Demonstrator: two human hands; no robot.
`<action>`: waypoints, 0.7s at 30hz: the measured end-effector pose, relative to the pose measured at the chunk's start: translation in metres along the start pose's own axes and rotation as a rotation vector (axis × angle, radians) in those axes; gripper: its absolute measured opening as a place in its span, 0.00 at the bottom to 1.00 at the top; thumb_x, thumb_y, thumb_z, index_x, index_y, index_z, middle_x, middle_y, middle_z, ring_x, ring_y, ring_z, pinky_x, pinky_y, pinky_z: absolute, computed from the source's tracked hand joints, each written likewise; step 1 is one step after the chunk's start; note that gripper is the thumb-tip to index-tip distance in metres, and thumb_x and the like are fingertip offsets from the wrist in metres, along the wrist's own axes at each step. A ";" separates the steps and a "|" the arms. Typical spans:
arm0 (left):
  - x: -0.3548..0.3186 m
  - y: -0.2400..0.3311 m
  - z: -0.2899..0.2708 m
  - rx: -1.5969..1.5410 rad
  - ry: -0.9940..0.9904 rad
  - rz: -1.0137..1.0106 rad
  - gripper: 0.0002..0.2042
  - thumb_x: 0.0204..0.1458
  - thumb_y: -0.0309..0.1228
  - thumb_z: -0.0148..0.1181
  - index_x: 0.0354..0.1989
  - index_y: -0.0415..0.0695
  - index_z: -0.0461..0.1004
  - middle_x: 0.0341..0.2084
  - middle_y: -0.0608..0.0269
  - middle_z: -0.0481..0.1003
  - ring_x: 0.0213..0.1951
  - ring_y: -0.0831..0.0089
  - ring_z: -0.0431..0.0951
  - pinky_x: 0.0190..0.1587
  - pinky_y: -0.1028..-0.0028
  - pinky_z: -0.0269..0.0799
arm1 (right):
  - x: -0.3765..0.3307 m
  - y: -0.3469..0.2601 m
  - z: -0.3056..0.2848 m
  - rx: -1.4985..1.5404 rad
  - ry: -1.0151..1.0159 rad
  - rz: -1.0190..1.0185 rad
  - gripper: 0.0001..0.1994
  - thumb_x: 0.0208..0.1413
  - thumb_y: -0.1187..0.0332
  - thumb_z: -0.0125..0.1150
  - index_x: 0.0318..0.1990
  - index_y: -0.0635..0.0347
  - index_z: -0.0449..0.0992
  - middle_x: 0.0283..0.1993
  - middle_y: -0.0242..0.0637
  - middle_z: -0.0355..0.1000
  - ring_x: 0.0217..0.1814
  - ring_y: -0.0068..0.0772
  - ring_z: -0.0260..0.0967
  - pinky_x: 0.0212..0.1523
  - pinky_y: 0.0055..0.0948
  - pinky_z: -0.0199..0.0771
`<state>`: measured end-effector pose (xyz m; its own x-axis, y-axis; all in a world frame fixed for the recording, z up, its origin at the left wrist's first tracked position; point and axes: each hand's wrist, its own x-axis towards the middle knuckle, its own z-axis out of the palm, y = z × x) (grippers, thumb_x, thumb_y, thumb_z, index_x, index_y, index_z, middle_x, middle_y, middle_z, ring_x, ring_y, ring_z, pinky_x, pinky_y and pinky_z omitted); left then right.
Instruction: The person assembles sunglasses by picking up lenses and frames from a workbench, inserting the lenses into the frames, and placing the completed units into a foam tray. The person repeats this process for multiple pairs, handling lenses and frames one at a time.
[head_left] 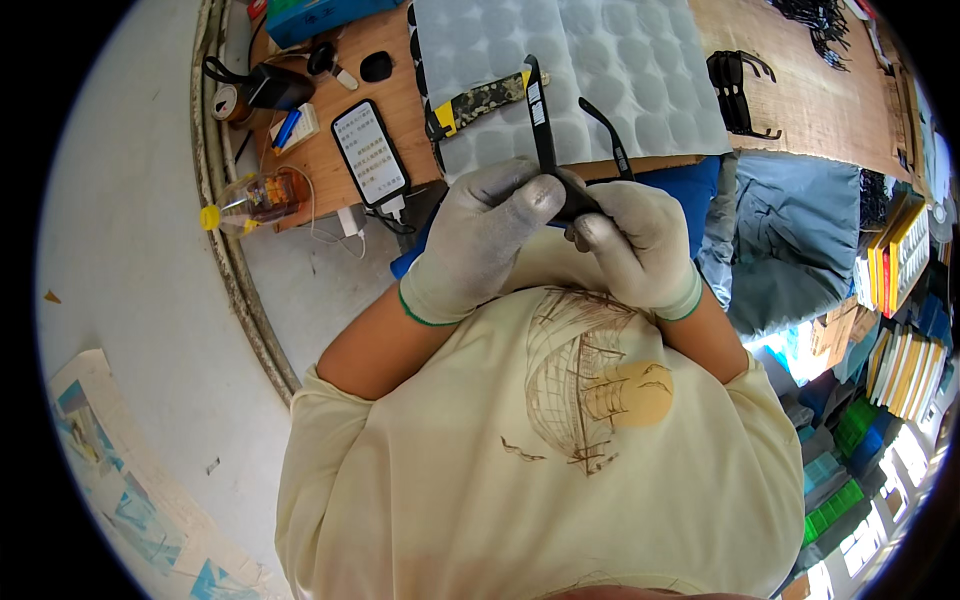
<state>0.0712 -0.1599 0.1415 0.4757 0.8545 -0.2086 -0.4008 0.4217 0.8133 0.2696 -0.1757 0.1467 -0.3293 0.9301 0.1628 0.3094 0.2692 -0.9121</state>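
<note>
Between my two gloved hands is a pair of black sunglasses (pixel 541 122), its temple arms pointing away from me over the table edge. My left hand (pixel 487 235), in a grey-white glove with a green cuff, pinches the frame near its left side. My right hand (pixel 640 240), gloved alike, grips the other side with thumb and fingers closed. Most of the front of the sunglasses is hidden behind my fingers. Just beyond them lies a pale padded sheet (pixel 585 75) with round dimples, and on it a camouflage-patterned strip (pixel 478 106) with yellow ends.
Left on the wooden table are a lit phone (pixel 370 152) with a cable, a yellow-capped bottle (pixel 255 202), a can (pixel 230 102) and a blue box (pixel 318 17). More black sunglasses (pixel 735 95) lie at the right. Grey cloth (pixel 795 235) hangs below the table's right part.
</note>
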 end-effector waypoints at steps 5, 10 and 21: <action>-0.006 0.004 -0.001 0.279 0.052 0.066 0.18 0.65 0.40 0.58 0.43 0.33 0.78 0.36 0.60 0.79 0.39 0.75 0.77 0.45 0.74 0.73 | 0.001 -0.005 0.003 -0.020 0.023 0.034 0.05 0.54 0.73 0.62 0.35 0.66 0.79 0.21 0.46 0.67 0.21 0.48 0.67 0.23 0.37 0.65; -0.002 0.011 -0.013 0.706 -0.008 0.167 0.15 0.65 0.38 0.57 0.41 0.35 0.79 0.28 0.58 0.75 0.30 0.73 0.75 0.35 0.74 0.70 | -0.002 -0.007 0.006 -0.032 0.039 0.108 0.06 0.57 0.72 0.60 0.36 0.66 0.79 0.20 0.43 0.68 0.20 0.44 0.67 0.23 0.34 0.66; -0.015 0.015 -0.020 0.744 0.007 0.113 0.13 0.61 0.35 0.60 0.39 0.35 0.78 0.25 0.55 0.75 0.27 0.70 0.75 0.31 0.72 0.70 | -0.004 -0.019 0.005 0.250 -0.085 0.391 0.10 0.63 0.71 0.55 0.41 0.70 0.78 0.24 0.39 0.74 0.22 0.31 0.71 0.27 0.28 0.71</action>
<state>0.0425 -0.1604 0.1464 0.4571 0.8834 -0.1038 0.1891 0.0175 0.9818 0.2606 -0.1858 0.1610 -0.3059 0.9230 -0.2334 0.2042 -0.1758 -0.9630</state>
